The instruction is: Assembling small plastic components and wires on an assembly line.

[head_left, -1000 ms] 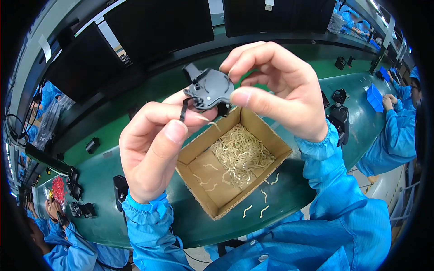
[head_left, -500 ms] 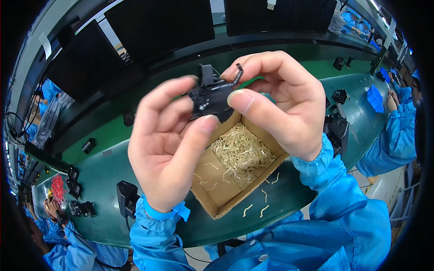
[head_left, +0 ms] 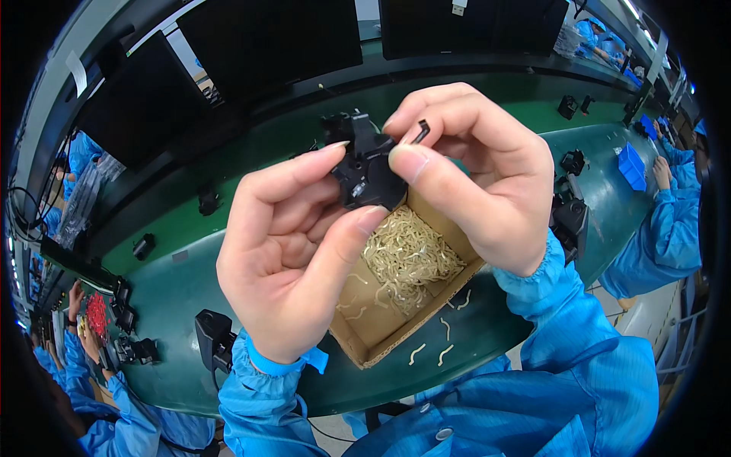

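A black moulded plastic part [head_left: 373, 174] is held up between my two hands, above a cardboard box. My left hand [head_left: 278, 263] grips its left side, thumb below and index finger above. On the other side, my right hand [head_left: 487, 175] pinches its right edge between thumb and fingers. A small bent black strip [head_left: 423, 131] sticks up beside the right thumb; whether it belongs to the part I cannot tell. Under the hands, the open box [head_left: 352, 327] contains a heap of thin, pale gold bent strips [head_left: 415, 263]. The fingers hide some of the part.
Several loose gold strips [head_left: 445, 329] lie on the green table [head_left: 266, 404] before the box. Black devices stand left [head_left: 215, 335] and right [head_left: 569, 217]. A blue tray [head_left: 631, 167] is at the right. Dark monitors [head_left: 266, 46] line the back. Co-workers sit at both sides.
The black part has turned in my fingers and shifted slightly right, showing a different face. My left hand has moved a little right with it. At the far left, a co-worker's hands have moved.
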Demonstrator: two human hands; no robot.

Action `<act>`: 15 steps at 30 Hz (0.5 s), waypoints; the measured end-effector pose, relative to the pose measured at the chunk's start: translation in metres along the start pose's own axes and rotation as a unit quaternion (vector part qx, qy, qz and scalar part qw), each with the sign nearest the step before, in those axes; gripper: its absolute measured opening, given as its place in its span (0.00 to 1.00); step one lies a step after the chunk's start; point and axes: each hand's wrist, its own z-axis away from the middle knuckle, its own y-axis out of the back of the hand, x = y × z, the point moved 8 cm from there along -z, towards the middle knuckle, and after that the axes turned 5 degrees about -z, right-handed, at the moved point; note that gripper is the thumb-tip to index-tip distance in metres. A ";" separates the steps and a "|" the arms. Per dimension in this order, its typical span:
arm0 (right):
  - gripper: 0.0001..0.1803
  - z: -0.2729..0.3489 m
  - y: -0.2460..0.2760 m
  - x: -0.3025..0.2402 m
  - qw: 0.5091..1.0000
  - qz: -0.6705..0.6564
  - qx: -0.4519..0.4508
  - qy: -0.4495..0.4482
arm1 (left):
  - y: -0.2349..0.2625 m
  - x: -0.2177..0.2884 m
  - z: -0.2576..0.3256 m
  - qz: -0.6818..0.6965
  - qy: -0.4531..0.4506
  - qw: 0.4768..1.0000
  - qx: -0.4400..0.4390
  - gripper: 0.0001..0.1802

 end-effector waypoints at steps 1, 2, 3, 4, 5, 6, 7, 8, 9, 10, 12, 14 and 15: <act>0.06 0.000 0.002 0.000 1.000 0.016 0.019 0.007 | -0.001 0.000 0.001 0.012 0.013 1.000 -0.004 0.22; 0.06 0.001 0.000 0.001 1.000 0.015 0.019 0.008 | -0.001 0.000 0.002 0.025 0.026 0.999 -0.007 0.22; 0.05 0.003 -0.001 -0.005 0.996 0.072 0.034 0.045 | -0.002 0.000 0.002 0.026 0.026 0.999 -0.008 0.22; 0.05 0.005 -0.002 -0.012 0.987 0.129 0.048 0.082 | -0.003 0.001 0.002 0.025 0.024 0.999 -0.009 0.21; 0.05 0.005 -0.004 -0.017 0.979 0.169 0.037 0.105 | -0.004 0.002 0.002 0.024 0.022 0.999 -0.011 0.20; 0.05 0.005 -0.005 -0.016 0.979 0.168 0.037 0.104 | -0.003 0.000 0.003 0.023 0.023 0.999 -0.010 0.20; 0.05 0.005 -0.007 -0.015 0.976 0.187 0.023 0.106 | 0.001 0.000 0.004 0.003 0.013 1.000 0.002 0.20; 0.06 0.004 -0.010 -0.014 0.973 0.205 0.009 0.107 | 0.003 0.000 0.005 -0.018 0.003 1.000 0.015 0.19; 0.07 0.004 -0.012 -0.012 0.973 0.209 -0.017 0.094 | 0.004 0.001 0.006 -0.034 0.003 0.999 0.027 0.18; 0.07 0.005 -0.013 -0.011 0.973 0.208 -0.017 0.095 | 0.005 0.002 0.006 -0.035 0.003 0.999 0.028 0.18; 0.11 0.005 -0.015 0.002 0.996 0.071 -0.047 0.016 | 0.010 0.002 0.006 0.010 0.020 0.999 0.045 0.18; 0.16 0.004 -0.017 0.001 0.995 0.079 -0.056 0.016 | 0.009 0.002 0.005 0.008 0.033 0.998 0.053 0.18; 0.20 0.004 -0.019 0.002 0.994 0.085 -0.064 0.015 | 0.009 0.002 0.005 0.033 0.035 0.997 0.057 0.19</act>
